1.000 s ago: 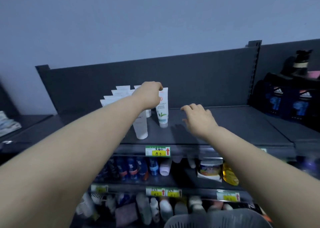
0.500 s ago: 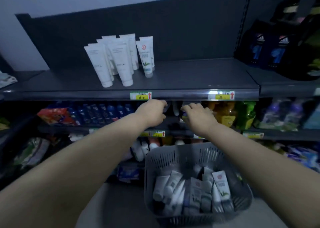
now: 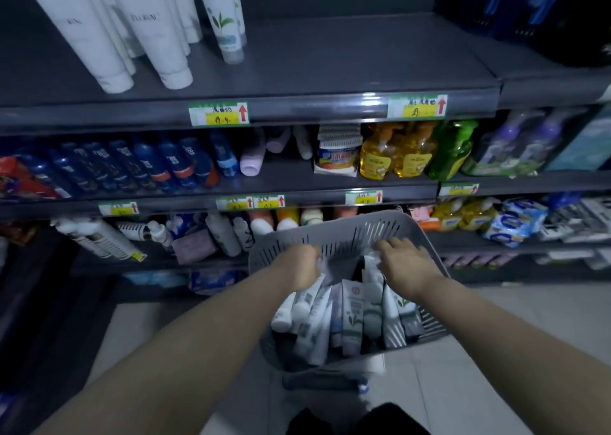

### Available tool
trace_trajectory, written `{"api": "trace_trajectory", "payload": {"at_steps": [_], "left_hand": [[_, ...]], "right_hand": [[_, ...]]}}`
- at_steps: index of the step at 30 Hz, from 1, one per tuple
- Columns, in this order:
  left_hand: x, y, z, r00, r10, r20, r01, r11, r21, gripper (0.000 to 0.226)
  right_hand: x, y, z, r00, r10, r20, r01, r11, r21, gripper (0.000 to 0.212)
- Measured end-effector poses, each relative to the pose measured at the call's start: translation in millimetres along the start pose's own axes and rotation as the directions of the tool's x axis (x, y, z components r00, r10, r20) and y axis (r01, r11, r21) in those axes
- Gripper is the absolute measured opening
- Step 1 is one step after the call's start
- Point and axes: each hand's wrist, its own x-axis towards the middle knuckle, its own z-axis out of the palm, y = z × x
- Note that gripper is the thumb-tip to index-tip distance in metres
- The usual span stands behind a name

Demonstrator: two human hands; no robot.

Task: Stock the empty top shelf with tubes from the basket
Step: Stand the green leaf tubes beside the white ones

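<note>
1. Progress: I judge the stocking under way but far from done. A cluster of tubes (image 3: 132, 31) stands cap-down at the left end of the top shelf (image 3: 363, 60). All of the shelf to their right is bare.
2. The basket (image 3: 330, 232) sits near me, below the shelves. A heap (image 3: 350, 319) of tubes fills it, so most of the work remains.
3. My left hand (image 3: 297, 262) is down at the heap's far left with its fingers curled under. Blur hides whether it pinches a tube. My right hand (image 3: 406, 266) lies over the tube ends at the far right, and I cannot tell whether it grips one either.
4. Writing: one white shelf tube reads something like "FLORA", smeared. The leaf tube (image 3: 224, 21) carries a green sprig and small print I cannot read. Some tubes in the heap show the same sprig under a round red mark.
5. The price tags (image 3: 219, 114) on the shelf edge are green and yellow with a red up-arrow. Their handwriting is illegible.
</note>
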Motion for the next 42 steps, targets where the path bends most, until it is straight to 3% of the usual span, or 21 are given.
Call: {"api": "trace_trajectory", "payload": {"at_steps": [5,9,17,22,27,30,33,35,38,42], "left_hand": [[12.5,-18.8,40.0,0.994,-0.098,0.055,0.100,0.994,-0.046,0.040],[20.7,-28.5,61.7,0.984,-0.154,0.087,0.162,0.983,-0.088,0.017],[19.4,-15.6,82.5,0.954,-0.301,0.020,0.299,0.938,-0.175,0.018],[18.1,-12.7,83.8,0.936,-0.346,-0.065,0.320,0.914,-0.250,0.032],[11.2,-23.3,93.7,0.905,-0.420,-0.058,0.389,0.877,-0.284,0.041],[10.8,-25.9,95.4,0.904,-0.421,-0.072,0.383,0.875,-0.296,0.042],[17.5,-27.1,97.5,0.911,-0.406,-0.079,0.369,0.884,-0.286,0.042],[23.3,-25.3,97.0,0.919,-0.388,-0.074,0.355,0.893,-0.276,0.043],[33.2,-22.1,95.6,0.927,-0.371,-0.052,0.348,0.905,-0.245,0.044],[47.9,-16.2,94.1,0.914,-0.402,0.044,0.403,0.893,-0.200,0.043]], "right_hand": [[-4.8,1.6,39.4,0.990,-0.006,0.142,0.006,1.000,0.003,0.045],[4.6,10.8,54.4,0.982,-0.054,0.183,0.055,0.998,-0.002,0.046],[44.8,27.6,69.6,0.948,-0.198,0.250,0.206,0.979,-0.003,0.044],[76.1,13.5,92.1,0.891,-0.315,0.327,0.323,0.946,0.030,0.036],[92.1,-2.6,108.8,0.835,-0.350,0.424,0.371,0.928,0.036,0.026],[91.4,-3.2,113.5,0.842,-0.334,0.424,0.365,0.931,0.007,0.027],[89.9,-2.8,113.1,0.894,-0.316,0.316,0.325,0.945,0.028,0.028],[88.6,-1.0,107.9,0.904,-0.325,0.278,0.311,0.946,0.097,0.035],[86.4,5.9,94.7,0.865,-0.346,0.363,0.228,0.916,0.329,0.044],[79.9,16.0,69.3,0.857,-0.356,0.372,0.132,0.850,0.510,0.037]]}}
